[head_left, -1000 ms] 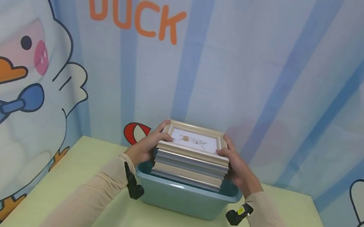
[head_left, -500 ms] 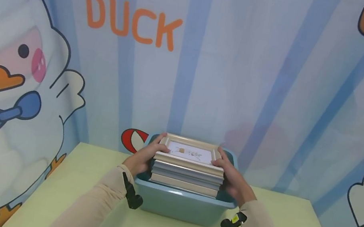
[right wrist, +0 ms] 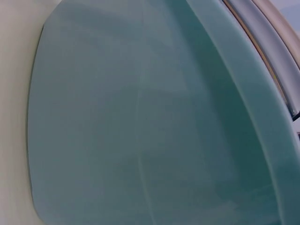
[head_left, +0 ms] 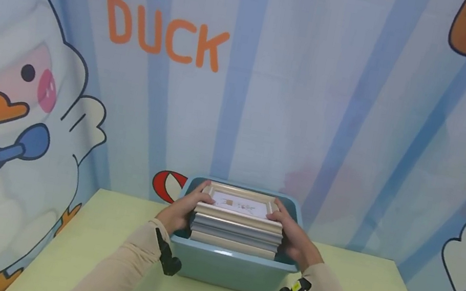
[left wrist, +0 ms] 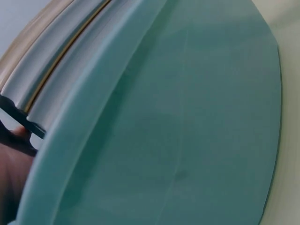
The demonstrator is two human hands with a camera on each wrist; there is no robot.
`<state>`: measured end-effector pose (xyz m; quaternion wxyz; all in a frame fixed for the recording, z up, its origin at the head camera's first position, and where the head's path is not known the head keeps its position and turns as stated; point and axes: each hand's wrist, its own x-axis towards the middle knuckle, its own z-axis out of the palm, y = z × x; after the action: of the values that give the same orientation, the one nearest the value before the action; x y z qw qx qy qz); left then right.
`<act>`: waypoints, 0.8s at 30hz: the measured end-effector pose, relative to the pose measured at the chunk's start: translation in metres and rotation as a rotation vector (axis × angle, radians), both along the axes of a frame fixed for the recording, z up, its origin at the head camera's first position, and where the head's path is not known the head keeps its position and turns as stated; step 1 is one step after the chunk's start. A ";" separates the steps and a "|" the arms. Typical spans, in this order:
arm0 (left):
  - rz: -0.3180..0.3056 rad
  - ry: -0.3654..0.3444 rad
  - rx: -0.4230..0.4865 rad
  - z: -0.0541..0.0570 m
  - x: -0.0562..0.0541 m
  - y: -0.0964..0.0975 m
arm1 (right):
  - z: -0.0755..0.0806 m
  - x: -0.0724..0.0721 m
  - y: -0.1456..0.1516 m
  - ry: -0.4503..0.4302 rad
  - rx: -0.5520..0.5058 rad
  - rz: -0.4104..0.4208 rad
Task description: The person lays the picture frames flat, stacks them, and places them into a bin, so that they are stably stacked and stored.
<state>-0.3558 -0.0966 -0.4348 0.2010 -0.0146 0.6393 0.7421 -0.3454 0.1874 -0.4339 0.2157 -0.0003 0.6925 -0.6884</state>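
Several picture frames (head_left: 237,229) are stacked flat, cream and silver-grey, partly down inside a blue-green plastic basin (head_left: 230,269). The top picture frame (head_left: 244,216) is cream and shows a white print with a small basket and sprigs. My left hand (head_left: 184,210) grips the stack's left side, its thumb on the top frame's edge. On the opposite side my right hand (head_left: 294,237) holds the stack the same way, thumb over the edge. The lower fingers of both hands are hidden between stack and basin. In the left wrist view the frames' edges (left wrist: 51,56) show above the basin rim.
The basin stands on a pale yellow-green table (head_left: 106,227), close to a striped blue curtain (head_left: 283,71) printed with ducks and the word DUCK. Small black wrist cameras are strapped to both sleeves, near the basin's front corners.
Both hands have lowered the stack deeper into the basin, so its bottom frame has dropped behind the front rim and the back rim shows. The head view has tilted up slightly.
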 end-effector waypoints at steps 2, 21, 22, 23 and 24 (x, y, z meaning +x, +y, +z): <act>0.001 -0.007 0.004 -0.002 0.000 0.000 | -0.001 0.000 -0.001 -0.005 0.001 -0.003; 0.015 -0.064 -0.008 -0.006 -0.002 0.003 | -0.002 -0.001 -0.002 -0.022 0.040 -0.016; 0.013 -0.062 -0.015 -0.006 -0.002 0.003 | -0.002 -0.001 -0.002 -0.028 0.042 -0.021; 0.012 -0.051 -0.035 -0.006 -0.002 0.002 | -0.002 -0.001 -0.004 -0.039 0.039 -0.029; 0.015 -0.018 -0.077 -0.004 -0.001 0.001 | -0.002 -0.001 -0.005 -0.048 0.047 -0.035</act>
<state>-0.3571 -0.0960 -0.4386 0.2004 -0.0340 0.6655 0.7182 -0.3460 0.1826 -0.4356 0.2202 0.0335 0.7028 -0.6756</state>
